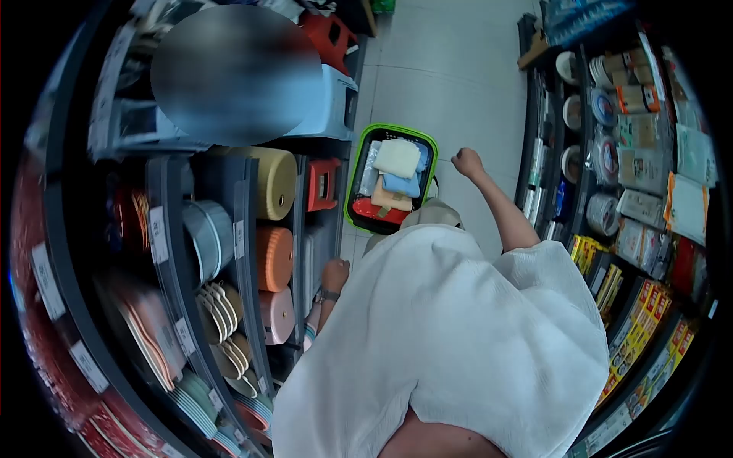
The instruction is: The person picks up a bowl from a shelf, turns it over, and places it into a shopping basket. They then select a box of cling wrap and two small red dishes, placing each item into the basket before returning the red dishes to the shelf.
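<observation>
A green-rimmed black basket (434,145) stands on the floor in front of my legs. Inside it lie a folded cream cloth (397,158), a blue cloth (402,184), a peach cloth (391,198) and a red item (374,209). To the right of the basket, apart from it, my right hand (467,162) hangs with its fingers curled; nothing shows in it. Beside the left shelf is my left hand (336,271), below the basket in view, with a dark band at the wrist. Its fingers look curled, and nothing is visible in them.
Left shelves hold a yellow container (276,183), an orange one (274,258), a pink one (277,315), plates and a red stool (324,184). Packaged goods and yellow boxes (641,320) fill the right shelves. Tiled floor (443,76) runs between. A blurred patch covers the upper left.
</observation>
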`<state>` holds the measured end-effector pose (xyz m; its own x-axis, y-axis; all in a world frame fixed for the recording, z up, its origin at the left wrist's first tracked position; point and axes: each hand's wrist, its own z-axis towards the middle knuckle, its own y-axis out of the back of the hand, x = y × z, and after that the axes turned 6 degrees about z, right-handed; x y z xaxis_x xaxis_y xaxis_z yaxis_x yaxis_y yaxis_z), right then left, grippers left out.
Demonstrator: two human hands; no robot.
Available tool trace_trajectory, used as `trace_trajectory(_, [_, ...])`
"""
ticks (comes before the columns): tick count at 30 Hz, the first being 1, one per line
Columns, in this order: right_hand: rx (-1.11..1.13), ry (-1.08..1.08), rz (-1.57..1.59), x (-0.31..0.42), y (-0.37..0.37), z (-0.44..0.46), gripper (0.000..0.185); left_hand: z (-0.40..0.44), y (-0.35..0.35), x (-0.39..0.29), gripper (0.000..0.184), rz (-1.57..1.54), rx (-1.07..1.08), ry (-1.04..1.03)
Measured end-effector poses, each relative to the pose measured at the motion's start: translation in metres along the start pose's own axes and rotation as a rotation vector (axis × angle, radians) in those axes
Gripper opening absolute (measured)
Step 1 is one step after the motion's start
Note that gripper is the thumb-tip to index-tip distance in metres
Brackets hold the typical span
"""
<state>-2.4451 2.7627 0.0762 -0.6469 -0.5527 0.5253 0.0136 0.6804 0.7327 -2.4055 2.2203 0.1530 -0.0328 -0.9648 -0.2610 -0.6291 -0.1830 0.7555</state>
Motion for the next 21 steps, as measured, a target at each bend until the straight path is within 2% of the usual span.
trace_trajectory(2, [0.161,-0.177,0.003,-0.059,-0.018,-0.002,0.036,-0.019,-0.037,0.036,0.031,0.067,0.131,0.003])
trace_trajectory(4, [0.194,-0.212,0.017,-0.093,-0.034,-0.001,0.037,-0.055,-0.052,0.063,0.031,0.105,0.232,0.093])
trace_trajectory(7, [0.258,-0.286,0.022,-0.133,-0.070,0.018,0.038,-0.095,-0.053,0.064,0.031,0.126,0.315,0.217])
trace_trajectory(9, [0.211,-0.311,0.051,-0.148,-0.096,0.032,0.033,-0.115,-0.046,0.040,0.031,0.117,0.339,0.286])
trace_trajectory(13, [0.251,-0.310,0.072,-0.148,-0.130,0.071,0.031,-0.130,-0.032,-0.024,0.031,0.083,0.353,0.376])
trace_trajectory(16, [0.198,-0.231,0.186,-0.142,-0.163,0.109,0.025,-0.129,-0.028,-0.066,0.031,0.065,0.363,0.426])
trace_trajectory(19, [0.198,-0.168,0.201,-0.142,-0.200,0.154,0.023,-0.124,-0.029,-0.095,0.031,0.048,0.371,0.468])
trace_trajectory(21, [0.224,-0.217,0.177,-0.134,-0.210,0.179,0.022,-0.122,-0.032,-0.107,0.031,0.038,0.376,0.501])
